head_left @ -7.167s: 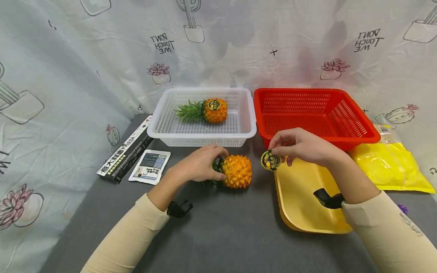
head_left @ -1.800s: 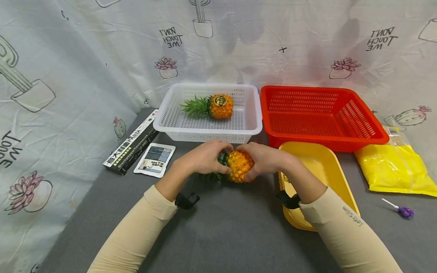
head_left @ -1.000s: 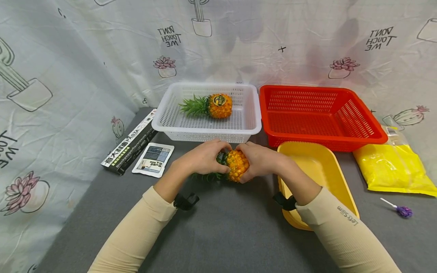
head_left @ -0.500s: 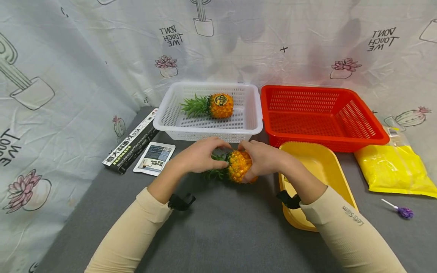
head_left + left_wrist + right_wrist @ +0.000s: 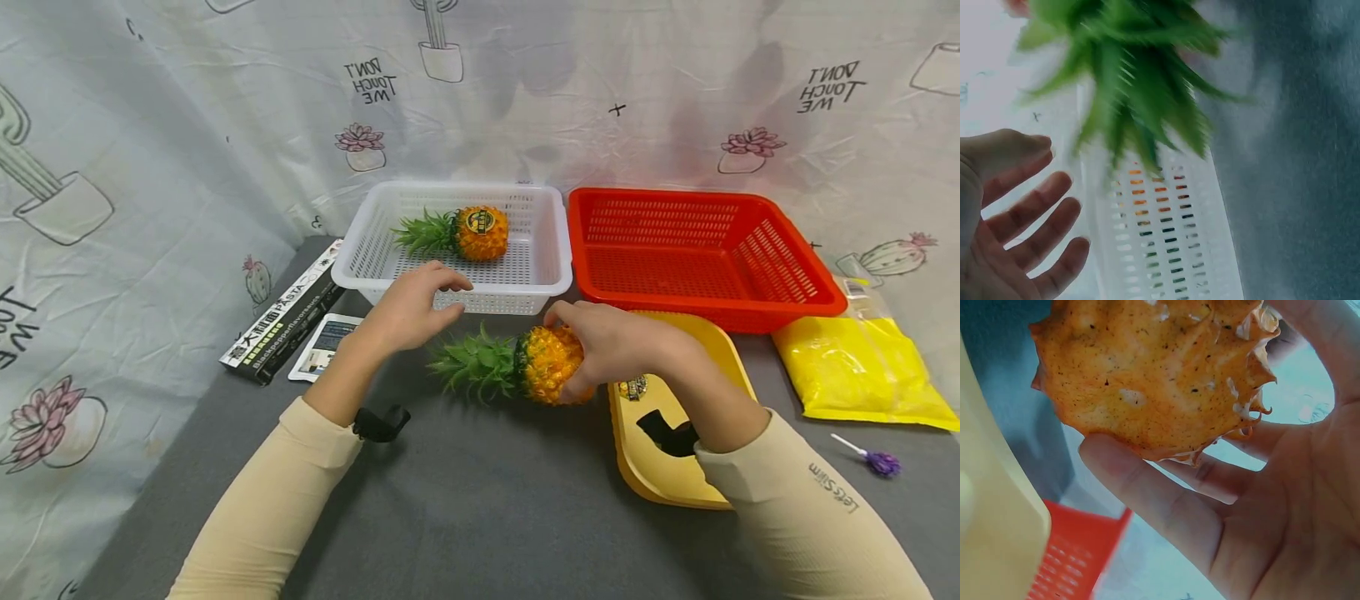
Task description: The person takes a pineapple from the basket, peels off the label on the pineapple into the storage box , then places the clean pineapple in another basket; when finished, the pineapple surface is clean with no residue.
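Observation:
My right hand (image 5: pixel 626 343) grips a small orange pineapple (image 5: pixel 550 363) by its round body, thumb and fingers spread round the bottom end. The spiky skin (image 5: pixel 1147 381) fills the upper part of the right wrist view. Its green crown (image 5: pixel 480 365) points left and hangs blurred at the top of the left wrist view. Away from the fruit, my left hand (image 5: pixel 408 310) holds nothing, fingers relaxed and apart, in front of the white basket (image 5: pixel 551 292). Inside that basket lies another pineapple (image 5: pixel 482 235) with a round black-and-gold label (image 5: pixel 480 221).
A red basket (image 5: pixel 712 304) stands at the back right. Below it, a yellow tray (image 5: pixel 708 492) holds a black-and-gold label (image 5: pixel 632 387). A yellow bag (image 5: pixel 862 367) and purple lollipop (image 5: pixel 881 463) lie farther right. Left are a pasta box (image 5: pixel 285 321) and a white pouch (image 5: pixel 324 346).
The label once in my right hand now lies in the yellow tray. My left hand has let go of the pineapple and moved up-left; my right hand has shifted the fruit rightward.

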`<state>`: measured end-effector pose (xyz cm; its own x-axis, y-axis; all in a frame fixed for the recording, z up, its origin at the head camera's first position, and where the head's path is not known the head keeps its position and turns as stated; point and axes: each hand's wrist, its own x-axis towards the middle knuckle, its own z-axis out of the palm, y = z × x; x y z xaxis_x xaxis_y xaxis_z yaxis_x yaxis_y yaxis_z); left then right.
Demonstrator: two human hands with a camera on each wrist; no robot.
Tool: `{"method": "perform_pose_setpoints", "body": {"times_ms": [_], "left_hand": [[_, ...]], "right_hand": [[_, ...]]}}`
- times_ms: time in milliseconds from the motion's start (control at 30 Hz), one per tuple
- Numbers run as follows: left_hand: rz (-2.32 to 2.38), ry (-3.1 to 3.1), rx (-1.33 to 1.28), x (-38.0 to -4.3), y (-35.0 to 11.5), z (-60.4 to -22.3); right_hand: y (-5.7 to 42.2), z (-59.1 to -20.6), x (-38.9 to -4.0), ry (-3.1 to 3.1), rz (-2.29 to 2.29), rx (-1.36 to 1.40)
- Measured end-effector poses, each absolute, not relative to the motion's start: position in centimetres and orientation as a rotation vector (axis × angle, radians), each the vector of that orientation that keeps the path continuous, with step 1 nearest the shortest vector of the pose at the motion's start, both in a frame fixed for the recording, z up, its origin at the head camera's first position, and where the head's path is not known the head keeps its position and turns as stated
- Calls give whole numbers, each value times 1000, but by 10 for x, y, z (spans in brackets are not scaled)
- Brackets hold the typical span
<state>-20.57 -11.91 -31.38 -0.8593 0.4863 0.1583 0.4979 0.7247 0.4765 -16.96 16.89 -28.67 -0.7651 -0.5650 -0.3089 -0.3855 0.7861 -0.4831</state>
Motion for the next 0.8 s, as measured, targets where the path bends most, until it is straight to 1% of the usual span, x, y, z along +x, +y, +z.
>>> {"method": "perform_pose_setpoints", "body": {"times_ms": [333, 800], "left_hand": [[-644, -2955, -664, -218, -121, -318], [-571, -2976, -694, -234, -121, -320]], "right_hand": [[189, -257, -155, 2582, -520, -742], [223, -237, -154, 2652, -502, -730]]}}
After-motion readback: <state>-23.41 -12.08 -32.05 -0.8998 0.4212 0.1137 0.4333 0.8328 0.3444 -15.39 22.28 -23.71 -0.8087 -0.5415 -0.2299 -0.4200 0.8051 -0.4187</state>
